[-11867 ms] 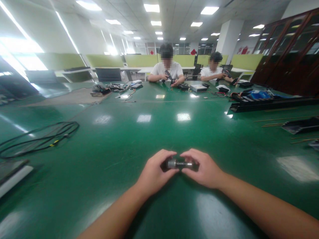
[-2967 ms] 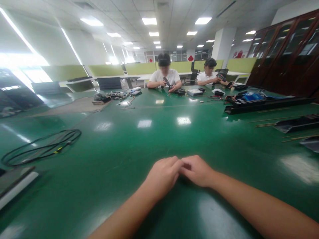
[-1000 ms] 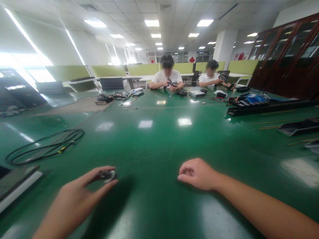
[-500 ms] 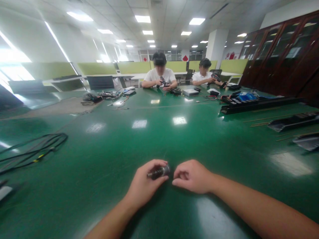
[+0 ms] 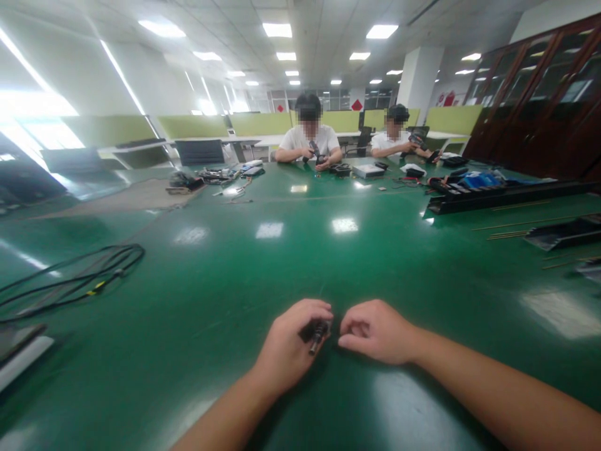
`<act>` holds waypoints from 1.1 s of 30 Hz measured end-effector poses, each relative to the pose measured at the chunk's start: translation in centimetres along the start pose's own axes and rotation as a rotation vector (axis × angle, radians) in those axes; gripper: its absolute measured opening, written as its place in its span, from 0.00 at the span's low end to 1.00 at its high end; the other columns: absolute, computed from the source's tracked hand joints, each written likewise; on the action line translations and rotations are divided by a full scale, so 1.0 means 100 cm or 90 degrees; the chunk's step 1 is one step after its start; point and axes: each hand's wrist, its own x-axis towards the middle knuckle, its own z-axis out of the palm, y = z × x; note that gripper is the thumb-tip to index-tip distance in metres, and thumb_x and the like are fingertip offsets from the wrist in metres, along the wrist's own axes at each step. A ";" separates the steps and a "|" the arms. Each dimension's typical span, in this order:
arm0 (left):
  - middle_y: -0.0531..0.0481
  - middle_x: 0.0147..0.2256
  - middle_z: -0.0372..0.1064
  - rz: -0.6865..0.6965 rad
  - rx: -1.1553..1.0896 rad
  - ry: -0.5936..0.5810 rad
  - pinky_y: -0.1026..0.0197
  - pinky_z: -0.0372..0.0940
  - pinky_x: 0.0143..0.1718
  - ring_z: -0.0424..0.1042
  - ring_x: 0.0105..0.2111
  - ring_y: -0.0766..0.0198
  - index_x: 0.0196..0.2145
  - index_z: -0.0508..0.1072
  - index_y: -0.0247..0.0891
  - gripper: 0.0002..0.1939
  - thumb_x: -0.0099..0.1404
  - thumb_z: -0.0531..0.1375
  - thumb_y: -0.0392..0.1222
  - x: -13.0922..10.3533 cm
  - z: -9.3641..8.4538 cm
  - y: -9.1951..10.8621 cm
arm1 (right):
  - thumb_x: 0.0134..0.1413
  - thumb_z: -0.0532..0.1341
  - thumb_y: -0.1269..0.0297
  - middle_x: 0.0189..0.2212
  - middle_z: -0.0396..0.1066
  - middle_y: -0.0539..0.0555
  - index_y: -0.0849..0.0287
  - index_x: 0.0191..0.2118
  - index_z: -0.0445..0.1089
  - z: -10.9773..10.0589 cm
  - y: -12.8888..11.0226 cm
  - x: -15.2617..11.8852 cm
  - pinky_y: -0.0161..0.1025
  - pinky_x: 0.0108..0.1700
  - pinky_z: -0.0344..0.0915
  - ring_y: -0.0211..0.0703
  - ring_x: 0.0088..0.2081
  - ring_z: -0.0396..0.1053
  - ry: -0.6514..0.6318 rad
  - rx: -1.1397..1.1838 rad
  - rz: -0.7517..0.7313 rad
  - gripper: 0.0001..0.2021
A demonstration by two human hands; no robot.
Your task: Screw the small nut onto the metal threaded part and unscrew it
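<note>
In the lower middle of the head view, my left hand [image 5: 288, 341] is curled around a small dark metal part with a ridged shaft [image 5: 317, 338]. The shaft points down toward me, and the wider end is partly hidden by my fingers. Just to the right, my right hand [image 5: 375, 332] rests near the table with its fingers loosely curled in. I see nothing between its thumb and fingers. A narrow gap separates the two hands, and the right one does not touch the part.
The glossy green table [image 5: 225, 269] reflects the ceiling lights. Coiled black cables [image 5: 107, 263] lie at left, above a pale-edged flat object [image 5: 23, 360]. Black metal channels [image 5: 507, 197] and thin rods [image 5: 509, 235] are at right. Two people [image 5: 310, 141] sit across, handling dark devices.
The metal part has turned in my left hand, its shaft swinging from pointing left to pointing down toward me. My right hand keeps its curled pose. The whole view has shifted slightly.
</note>
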 end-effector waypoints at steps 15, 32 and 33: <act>0.49 0.40 0.74 -0.061 -0.028 -0.026 0.60 0.67 0.44 0.72 0.41 0.61 0.41 0.75 0.41 0.11 0.59 0.64 0.34 0.004 0.003 0.000 | 0.54 0.66 0.61 0.20 0.67 0.45 0.58 0.32 0.75 0.001 0.001 -0.002 0.31 0.27 0.54 0.32 0.22 0.61 -0.003 0.021 0.008 0.07; 0.51 0.42 0.72 -0.096 -0.019 -0.083 0.62 0.65 0.44 0.71 0.42 0.64 0.46 0.74 0.46 0.16 0.61 0.65 0.35 0.003 0.002 0.002 | 0.55 0.65 0.58 0.21 0.67 0.46 0.58 0.29 0.72 0.001 0.000 -0.001 0.33 0.30 0.53 0.34 0.24 0.62 -0.004 -0.025 -0.011 0.09; 0.52 0.41 0.72 -0.100 -0.015 -0.072 0.62 0.65 0.44 0.71 0.41 0.64 0.46 0.74 0.45 0.17 0.59 0.66 0.35 0.002 0.002 0.001 | 0.55 0.65 0.58 0.21 0.67 0.46 0.58 0.29 0.71 0.001 0.000 -0.001 0.33 0.30 0.53 0.35 0.24 0.62 -0.005 -0.030 -0.013 0.10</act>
